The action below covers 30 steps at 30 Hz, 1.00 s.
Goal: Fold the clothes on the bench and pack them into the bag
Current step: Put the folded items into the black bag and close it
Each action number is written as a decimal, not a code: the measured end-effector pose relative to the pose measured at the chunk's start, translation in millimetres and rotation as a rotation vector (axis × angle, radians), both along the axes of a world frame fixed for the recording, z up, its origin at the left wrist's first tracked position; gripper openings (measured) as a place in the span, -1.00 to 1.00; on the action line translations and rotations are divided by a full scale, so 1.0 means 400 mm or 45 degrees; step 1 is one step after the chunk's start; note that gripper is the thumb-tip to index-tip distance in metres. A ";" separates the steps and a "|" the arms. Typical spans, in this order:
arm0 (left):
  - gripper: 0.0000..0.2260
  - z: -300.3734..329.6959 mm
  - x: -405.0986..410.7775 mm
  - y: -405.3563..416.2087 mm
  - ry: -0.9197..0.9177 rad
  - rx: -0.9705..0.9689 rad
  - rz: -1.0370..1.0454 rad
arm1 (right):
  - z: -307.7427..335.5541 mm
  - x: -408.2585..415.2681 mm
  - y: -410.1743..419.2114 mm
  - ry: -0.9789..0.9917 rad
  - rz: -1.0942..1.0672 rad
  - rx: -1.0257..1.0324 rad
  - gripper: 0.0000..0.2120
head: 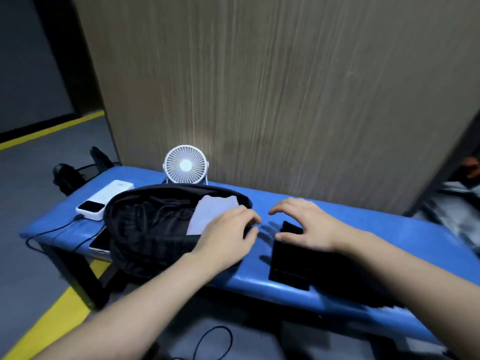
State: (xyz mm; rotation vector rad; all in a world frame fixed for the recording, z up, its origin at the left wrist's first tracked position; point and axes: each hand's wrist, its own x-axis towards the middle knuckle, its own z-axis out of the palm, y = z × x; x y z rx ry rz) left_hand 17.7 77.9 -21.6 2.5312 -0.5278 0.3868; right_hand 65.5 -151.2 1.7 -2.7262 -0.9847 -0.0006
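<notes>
A black bag (pixel 145 229) lies open on the blue bench (pixel 376 229), with a folded pale grey garment (pixel 213 211) showing inside its mouth. My left hand (pixel 228 232) rests on the bag's right rim, fingers curled over the edge. A folded black garment (pixel 291 261) lies on the bench to the right of the bag. Just above its far end hovers my right hand (pixel 306 224), fingers spread and bent, thumb touching the cloth.
A small white fan (pixel 185 165) stands behind the bag against a wooden panel. At the bench's left end lie a white power bank (pixel 104 201) with cables and a flat device (pixel 100 242). Black items (pixel 67 175) sit on the floor beyond.
</notes>
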 end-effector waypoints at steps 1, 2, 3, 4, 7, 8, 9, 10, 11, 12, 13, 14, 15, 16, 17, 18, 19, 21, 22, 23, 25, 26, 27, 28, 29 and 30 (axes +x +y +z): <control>-0.83 -0.010 -0.007 -0.036 0.028 -0.036 -0.021 | -0.004 -0.014 -0.030 0.011 -0.025 -0.028 -0.32; -0.82 -0.021 -0.014 -0.071 0.063 -0.064 -0.037 | -0.010 -0.024 -0.056 0.025 -0.051 -0.053 -0.29; -0.79 -0.033 -0.022 -0.103 0.093 -0.079 -0.044 | -0.016 -0.031 -0.078 0.043 -0.076 -0.079 -0.25; -0.75 -0.046 -0.029 -0.139 0.125 -0.077 -0.041 | -0.023 -0.038 -0.101 0.070 -0.106 -0.106 -0.20; -0.58 -0.089 -0.043 -0.204 0.308 -0.076 0.033 | -0.043 -0.043 -0.127 0.189 -0.199 -0.194 0.00; -0.52 -0.102 -0.042 -0.220 0.374 -0.089 0.064 | -0.050 -0.040 -0.131 0.231 -0.226 -0.228 0.05; -0.48 -0.113 -0.039 -0.231 0.432 -0.104 0.098 | -0.057 -0.036 -0.130 0.265 -0.244 -0.259 0.11; -0.45 -0.123 -0.033 -0.238 0.474 -0.118 0.132 | -0.064 -0.029 -0.127 0.295 -0.260 -0.293 0.15; -0.43 -0.130 -0.027 -0.242 0.511 -0.129 0.158 | -0.069 -0.021 -0.121 0.325 -0.269 -0.337 0.20; -0.43 -0.136 -0.020 -0.243 0.548 -0.145 0.173 | -0.074 -0.015 -0.111 0.347 -0.274 -0.393 0.23; -0.43 -0.137 -0.013 -0.242 0.591 -0.171 0.181 | -0.079 -0.009 -0.099 0.353 -0.270 -0.463 0.26; -0.44 -0.137 -0.005 -0.239 0.635 -0.201 0.181 | -0.084 -0.005 -0.085 0.349 -0.263 -0.538 0.28; -0.46 -0.135 0.003 -0.235 0.684 -0.228 0.180 | -0.088 -0.001 -0.070 0.345 -0.259 -0.603 0.30; -0.50 -0.131 0.013 -0.231 0.731 -0.264 0.178 | -0.092 0.003 -0.056 0.348 -0.260 -0.646 0.33; -0.56 -0.129 0.025 -0.226 0.773 -0.317 0.181 | -0.096 0.005 -0.042 0.354 -0.267 -0.672 0.35; -0.62 -0.125 0.035 -0.219 0.805 -0.390 0.186 | -0.098 0.005 -0.031 0.354 -0.272 -0.685 0.38; -0.68 -0.124 0.046 -0.211 0.840 -0.476 0.195 | -0.101 0.004 -0.021 0.342 -0.274 -0.691 0.40; -0.77 -0.123 0.057 -0.198 0.886 -0.644 0.201 | -0.109 -0.005 -0.006 0.283 -0.272 -0.684 0.40; -0.79 -0.125 0.059 -0.193 0.896 -0.683 0.195 | -0.114 -0.014 -0.001 0.243 -0.272 -0.676 0.38; -0.78 -0.125 0.058 -0.191 0.908 -0.705 0.189 | -0.120 -0.022 0.003 0.207 -0.273 -0.670 0.35; -0.70 -0.128 0.053 -0.191 0.934 -0.761 0.191 | -0.126 -0.035 0.009 0.169 -0.276 -0.669 0.29; -0.65 -0.128 0.049 -0.191 0.947 -0.779 0.210 | -0.125 -0.040 0.012 0.167 -0.281 -0.669 0.28; -0.62 -0.128 0.045 -0.191 0.962 -0.789 0.233 | -0.123 -0.044 0.016 0.174 -0.287 -0.670 0.27; -0.58 -0.125 0.039 -0.190 0.978 -0.806 0.246 | -0.120 -0.050 0.020 0.188 -0.295 -0.673 0.29; -0.55 -0.124 0.034 -0.187 0.996 -0.834 0.255 | -0.119 -0.056 0.024 0.197 -0.301 -0.675 0.32; -0.53 -0.121 0.027 -0.185 1.006 -0.861 0.255 | -0.118 -0.063 0.027 0.195 -0.301 -0.672 0.34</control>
